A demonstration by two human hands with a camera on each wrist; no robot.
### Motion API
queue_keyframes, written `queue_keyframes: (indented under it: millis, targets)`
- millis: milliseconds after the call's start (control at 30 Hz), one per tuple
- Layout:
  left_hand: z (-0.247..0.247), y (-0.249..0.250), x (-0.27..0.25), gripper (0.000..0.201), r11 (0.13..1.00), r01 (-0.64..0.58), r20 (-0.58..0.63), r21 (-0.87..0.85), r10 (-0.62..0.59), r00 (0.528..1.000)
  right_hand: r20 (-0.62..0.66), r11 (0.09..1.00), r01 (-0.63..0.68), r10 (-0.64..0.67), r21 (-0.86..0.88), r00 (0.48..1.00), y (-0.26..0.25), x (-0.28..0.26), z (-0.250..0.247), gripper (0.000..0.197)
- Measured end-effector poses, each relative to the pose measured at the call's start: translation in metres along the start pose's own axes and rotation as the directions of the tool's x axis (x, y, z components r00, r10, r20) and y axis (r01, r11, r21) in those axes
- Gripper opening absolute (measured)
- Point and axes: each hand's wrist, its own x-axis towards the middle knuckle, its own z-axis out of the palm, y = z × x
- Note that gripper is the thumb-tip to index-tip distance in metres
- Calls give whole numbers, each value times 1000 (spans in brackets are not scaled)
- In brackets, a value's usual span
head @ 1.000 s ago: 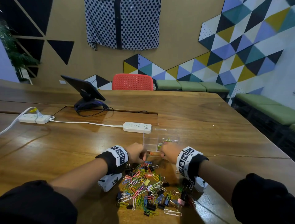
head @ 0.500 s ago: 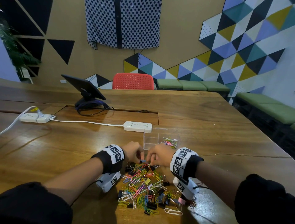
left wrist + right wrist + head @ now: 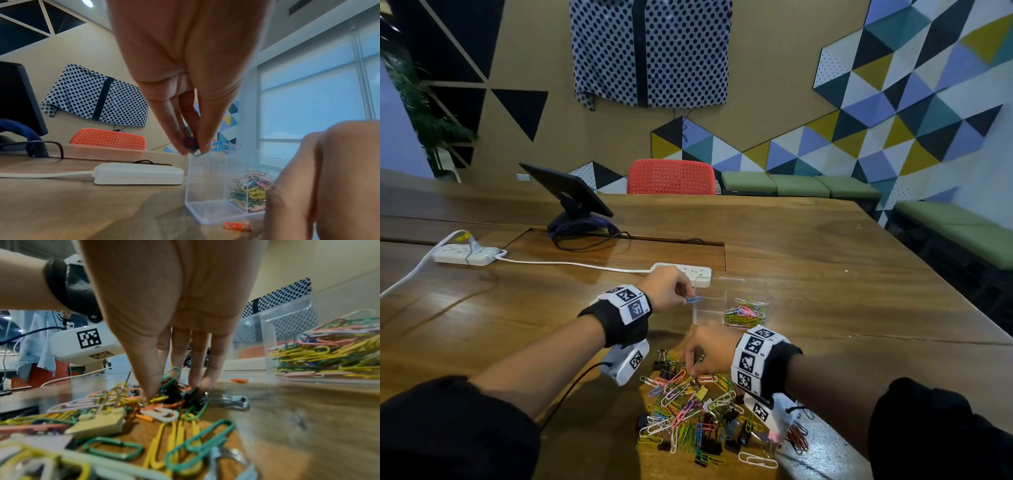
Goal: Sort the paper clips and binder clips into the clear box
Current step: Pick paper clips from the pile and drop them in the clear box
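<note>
The left hand (image 3: 667, 287), which half a second ago sat down at the heap beside the right, is now raised beyond it with a small blue wire paper clip (image 3: 693, 300) pinched between thumb and fingertips (image 3: 186, 146), just at the near left rim of the clear plastic two-compartment box (image 3: 707, 313). In the wrist view a second, darker clip seems to hang in the same pinch (too blurred to be sure). Judging by that, this load is ready to drop. The compartment under the fingers looks empty, while the coloured paper clips already sorted (image 3: 745, 313) fill the one further to the hand's right.

The right hand (image 3: 710, 347) has dropped back from the box to the mixed heap of coloured paper clips and black binder clips (image 3: 688, 407), thumb and fingers (image 3: 152, 382) reaching down among them; whether they grip anything yet I cannot tell.

A stray orange clip (image 3: 237, 226) lies on the wooden table (image 3: 825, 274) just before the box. The white power strip (image 3: 688, 272) sits right behind the left hand; the clips beneath the right are tangled, so one may drag others along
</note>
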Motion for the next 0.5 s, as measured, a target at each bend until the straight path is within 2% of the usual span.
queue_keyframes:
  millis: [200,367,500]
  targets:
    - [-2,21,17,14,995,-88,-80,-37,85,993,6,998,-32,32,55,999,1,-10,-1,12]
    - [0,41,33,15,991,-129,-73,-22,128,989,-27,988,-58,63,146,998,13,-22,-7,10]
    - [7,52,44,15,990,-143,-59,-19,141,988,-78,962,-120,142,245,987,27,-35,-12,11]
